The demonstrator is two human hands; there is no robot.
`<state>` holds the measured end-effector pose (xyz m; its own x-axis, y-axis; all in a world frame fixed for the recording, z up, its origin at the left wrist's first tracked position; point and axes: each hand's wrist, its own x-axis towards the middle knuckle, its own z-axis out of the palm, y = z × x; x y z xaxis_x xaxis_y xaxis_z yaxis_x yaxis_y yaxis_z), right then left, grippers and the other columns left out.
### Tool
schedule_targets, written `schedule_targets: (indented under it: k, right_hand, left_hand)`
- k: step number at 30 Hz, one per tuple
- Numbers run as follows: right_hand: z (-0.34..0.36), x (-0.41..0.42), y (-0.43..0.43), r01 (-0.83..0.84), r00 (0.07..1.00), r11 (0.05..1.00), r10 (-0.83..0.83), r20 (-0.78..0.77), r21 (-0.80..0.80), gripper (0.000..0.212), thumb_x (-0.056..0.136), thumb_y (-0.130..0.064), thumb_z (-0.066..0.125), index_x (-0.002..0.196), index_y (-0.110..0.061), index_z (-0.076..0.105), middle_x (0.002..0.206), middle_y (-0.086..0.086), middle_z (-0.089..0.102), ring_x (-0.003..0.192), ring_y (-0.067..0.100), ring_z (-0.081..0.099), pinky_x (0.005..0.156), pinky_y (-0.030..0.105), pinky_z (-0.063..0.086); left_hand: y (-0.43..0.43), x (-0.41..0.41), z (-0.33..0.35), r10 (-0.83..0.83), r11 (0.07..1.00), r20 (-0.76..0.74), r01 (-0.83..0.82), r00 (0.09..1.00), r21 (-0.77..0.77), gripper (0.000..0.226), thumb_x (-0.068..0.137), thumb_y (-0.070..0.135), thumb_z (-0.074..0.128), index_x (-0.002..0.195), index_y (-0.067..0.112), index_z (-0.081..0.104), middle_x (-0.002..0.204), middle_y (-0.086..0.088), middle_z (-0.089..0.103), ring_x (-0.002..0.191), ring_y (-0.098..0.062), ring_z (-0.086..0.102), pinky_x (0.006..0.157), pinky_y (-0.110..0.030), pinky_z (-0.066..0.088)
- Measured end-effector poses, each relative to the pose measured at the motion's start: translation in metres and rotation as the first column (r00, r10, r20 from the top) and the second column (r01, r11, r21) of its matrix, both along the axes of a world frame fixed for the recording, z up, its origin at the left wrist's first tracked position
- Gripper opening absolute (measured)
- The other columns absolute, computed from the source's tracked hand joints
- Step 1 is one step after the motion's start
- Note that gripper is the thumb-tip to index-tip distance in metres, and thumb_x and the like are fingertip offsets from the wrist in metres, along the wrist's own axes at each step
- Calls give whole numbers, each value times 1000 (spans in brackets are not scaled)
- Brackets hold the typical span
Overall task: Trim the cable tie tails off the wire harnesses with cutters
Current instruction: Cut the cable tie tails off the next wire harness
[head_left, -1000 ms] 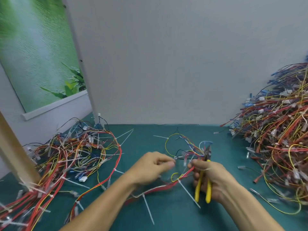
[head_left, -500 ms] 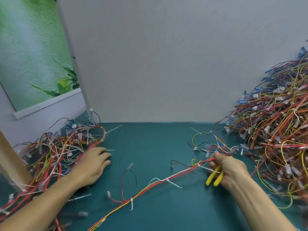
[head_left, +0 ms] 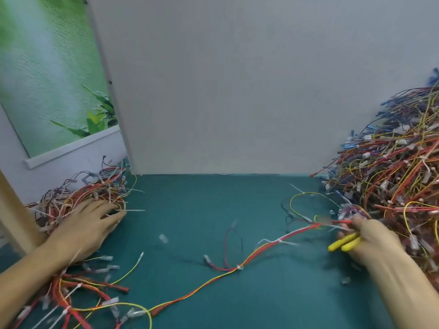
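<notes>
My right hand grips yellow-handled cutters and also holds the end of a red and yellow wire harness at the right of the green mat. That harness stretches across the mat towards the lower left, with white cable ties along it. My left hand lies flat, fingers spread, on the left pile of harnesses. The cutters' jaws are hidden by my hand.
A big heap of harnesses fills the right side, right behind my right hand. A grey partition stands at the mat's far edge. Loose cut tie tails and connectors lie scattered near the left pile. A wooden post stands at far left.
My left hand let go of the harness and moved left onto the left pile. My right hand carried the cutters and harness end rightwards, so the harness stretched out across the mat.
</notes>
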<state>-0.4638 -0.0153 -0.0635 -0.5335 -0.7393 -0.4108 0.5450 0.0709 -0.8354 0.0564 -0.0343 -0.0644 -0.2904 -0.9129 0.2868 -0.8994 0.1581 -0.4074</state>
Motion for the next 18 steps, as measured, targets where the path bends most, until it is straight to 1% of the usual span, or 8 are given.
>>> schedule_targets:
  k: [3, 6, 8, 10, 12, 14, 16, 18]
  right_hand:
    - [2, -4, -2, 10, 999, 1000, -10, 42, 2, 34, 106, -12, 31, 73, -15, 41, 71, 3, 40, 57, 12, 42, 54, 27, 33]
    - [0, 4, -5, 31, 997, 999, -28, 77, -35, 33, 107, -15, 30, 76, -17, 42, 72, 3, 41, 38, 6, 52, 54, 26, 34]
    - [-1, 6, -6, 47, 995, 997, -42, 92, -53, 31, 106, -15, 32, 77, -17, 41, 73, 3, 44, 27, 2, 48, 54, 26, 34]
    - [-3, 7, -6, 29, 996, 997, -23, 91, -66, 30, 106, -16, 33, 78, -16, 42, 72, 4, 47, 26, 2, 48, 54, 27, 34]
    - [-3, 8, -5, -20, 997, 998, 25, 74, -63, 29, 105, -16, 37, 77, -14, 45, 59, 5, 55, 27, 3, 49, 54, 28, 35]
    - [-3, 13, -2, -89, 995, 995, 91, 47, -34, 28, 103, -15, 43, 75, -14, 48, 39, -3, 54, 27, 4, 49, 55, 29, 35]
    - [-2, 21, 0, -178, 984, 984, 178, 27, 9, 26, 100, -14, 48, 74, -15, 52, 34, -6, 51, 27, 5, 49, 55, 30, 34]
    - [-4, 31, 1, -272, 962, 961, 271, 12, 58, 25, 98, -14, 52, 73, -15, 55, 36, -3, 50, 31, 10, 49, 54, 30, 34]
  left_hand:
    - [6, -13, 11, -24, 997, -209, 38, 978, 64, 49, 73, 13, 80, 120, 8, 67, 122, -15, 63, 111, -37, 59, 98, -52, 46]
    - [22, -38, 20, -139, 986, -362, 162, 922, 34, 32, 83, 21, 71, 112, 8, 71, 116, -9, 65, 107, -26, 60, 99, -36, 44]
    - [41, -54, 15, -237, 956, -321, 279, 917, 90, 33, 83, 41, 57, 101, 18, 74, 102, 2, 67, 92, -14, 63, 88, -24, 46]
    - [53, -55, 1, -279, 932, -228, 320, 933, 170, 35, 80, 51, 50, 94, 29, 73, 94, 11, 64, 84, -8, 62, 79, -24, 51]
    - [55, -36, -11, -260, 946, -132, 279, 957, 163, 35, 80, 49, 46, 94, 30, 72, 94, 11, 64, 83, -11, 63, 76, -29, 52]
    - [53, -4, -21, -190, 973, -92, 200, 977, 113, 44, 89, 50, 37, 96, 25, 73, 95, 7, 66, 85, -16, 63, 80, -32, 48]
    - [53, 17, -22, -156, 977, -76, 165, 985, 134, 58, 96, 53, 26, 96, 20, 73, 97, 3, 67, 88, -19, 63, 84, -33, 45]
    - [52, 14, -14, -177, 972, -56, 183, 983, 150, 57, 93, 55, 31, 90, 18, 75, 98, -1, 68, 89, -23, 65, 83, -37, 50]
